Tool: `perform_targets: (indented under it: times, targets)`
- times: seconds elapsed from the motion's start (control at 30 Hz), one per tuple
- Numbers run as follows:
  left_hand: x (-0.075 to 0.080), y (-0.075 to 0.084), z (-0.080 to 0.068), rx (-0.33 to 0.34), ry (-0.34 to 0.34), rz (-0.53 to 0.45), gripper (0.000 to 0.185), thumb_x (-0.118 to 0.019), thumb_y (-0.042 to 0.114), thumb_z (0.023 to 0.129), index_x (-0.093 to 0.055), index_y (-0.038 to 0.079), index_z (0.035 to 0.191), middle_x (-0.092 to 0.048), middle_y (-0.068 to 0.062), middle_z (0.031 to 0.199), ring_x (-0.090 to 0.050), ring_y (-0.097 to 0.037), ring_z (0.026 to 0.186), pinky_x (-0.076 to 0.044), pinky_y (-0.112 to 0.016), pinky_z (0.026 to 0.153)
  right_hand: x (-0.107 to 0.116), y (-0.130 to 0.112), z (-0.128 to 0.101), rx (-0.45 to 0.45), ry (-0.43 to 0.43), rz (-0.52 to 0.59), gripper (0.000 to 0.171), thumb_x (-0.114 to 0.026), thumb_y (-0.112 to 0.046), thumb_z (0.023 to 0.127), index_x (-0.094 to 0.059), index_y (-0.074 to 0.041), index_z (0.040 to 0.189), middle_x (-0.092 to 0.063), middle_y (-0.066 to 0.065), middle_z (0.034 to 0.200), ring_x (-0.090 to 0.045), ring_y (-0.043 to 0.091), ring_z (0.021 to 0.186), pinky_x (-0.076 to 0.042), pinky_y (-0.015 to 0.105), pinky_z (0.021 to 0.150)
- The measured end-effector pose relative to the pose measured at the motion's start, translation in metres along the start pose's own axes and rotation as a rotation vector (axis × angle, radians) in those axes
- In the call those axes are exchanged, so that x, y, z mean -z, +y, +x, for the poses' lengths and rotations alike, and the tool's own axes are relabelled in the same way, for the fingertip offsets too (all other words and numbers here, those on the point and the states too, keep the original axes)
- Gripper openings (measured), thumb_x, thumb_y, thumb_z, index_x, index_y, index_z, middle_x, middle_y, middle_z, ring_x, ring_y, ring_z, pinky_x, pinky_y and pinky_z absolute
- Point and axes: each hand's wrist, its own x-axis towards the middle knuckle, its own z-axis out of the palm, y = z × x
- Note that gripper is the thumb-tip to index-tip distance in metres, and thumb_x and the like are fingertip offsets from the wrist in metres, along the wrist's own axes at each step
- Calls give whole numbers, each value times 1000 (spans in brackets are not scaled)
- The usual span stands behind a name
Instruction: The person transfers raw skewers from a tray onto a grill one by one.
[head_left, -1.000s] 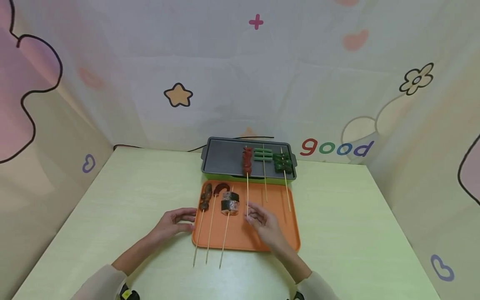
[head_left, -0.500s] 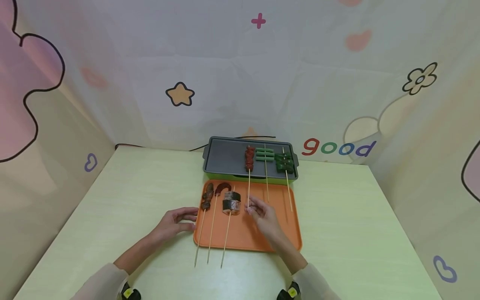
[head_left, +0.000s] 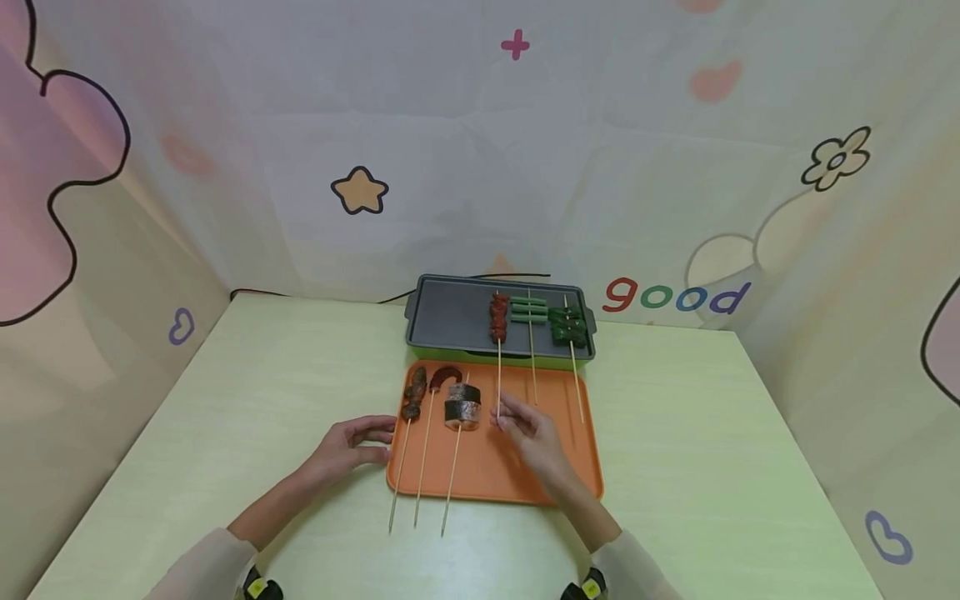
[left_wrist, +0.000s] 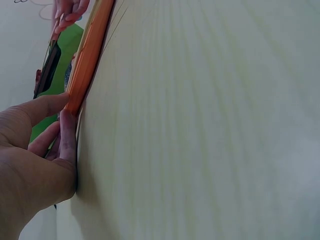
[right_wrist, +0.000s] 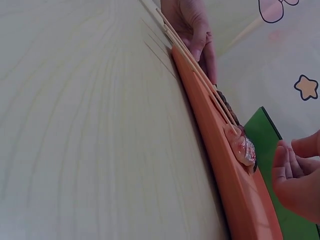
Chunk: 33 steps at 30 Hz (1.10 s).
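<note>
Red meat skewer [head_left: 498, 333]: food end lies on the grey griddle [head_left: 450, 317], bare stick end reaches down over the orange tray [head_left: 487, 475]; judged light, thin and stiff but snappable, the stick smooth, so best taken at the bare lower end, clear of the meat. Right hand [head_left: 525, 427] sits over the tray with fingertips drawn together at that lower end, apparently pinching it. Left hand [head_left: 351, 446] rests relaxed on the table [head_left: 225, 417], fingertips touching the tray's left edge, holding nothing
</note>
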Motion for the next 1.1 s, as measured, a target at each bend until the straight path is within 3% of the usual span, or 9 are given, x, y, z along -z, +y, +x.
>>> perform_targets:
  times: [0.17,0.37,0.57,0.7,0.9,1.1]
  targets:
    - [-1,0,0,4,-3,-4,54,-73,11,94,-55,-3,143,-67,-21,129,-64,-16,115,-54,-19,86,15,0,-13,-26,-86,-73,45,-61,-7,101,-53,4,145,-62,27,137,-63,34,126,-52,17,98]
    - [-3,0,-1,-9,-21,-1,55,-73,13,94,-54,-4,143,-66,-22,130,-64,-14,114,-54,-18,86,55,-5,-39,-69,-234,-225,48,-66,-25,101,-59,3,139,-64,22,138,-63,31,127,-53,20,97]
    - [-1,0,0,-8,-21,2,55,-73,13,94,-55,-3,143,-66,-22,132,-63,-24,119,-54,-18,86,116,-15,-47,-55,-405,-341,46,-64,-23,102,-58,6,138,-62,28,136,-68,15,114,-56,22,92]
    - [1,1,-1,1,-3,5,55,-74,13,93,-55,-2,143,-67,-21,130,-64,-19,116,-54,-18,86,147,-14,-45,-15,-485,-402,43,-63,-18,102,-58,8,137,-64,30,130,-66,4,107,-54,19,90]
    - [2,-2,-2,-10,-10,10,55,-74,14,94,-55,-4,143,-66,-23,130,-64,-11,111,-54,-17,85,173,-1,-35,4,-430,-415,47,-66,-16,100,-55,8,139,-64,30,126,-66,5,105,-55,18,90]
    - [0,3,1,22,-15,4,55,-74,13,93,-55,-3,142,-67,-21,132,-66,-21,118,-56,-20,89,185,15,-22,14,-360,-361,58,-68,-11,98,-45,8,147,-62,27,130,-68,6,107,-56,20,91]
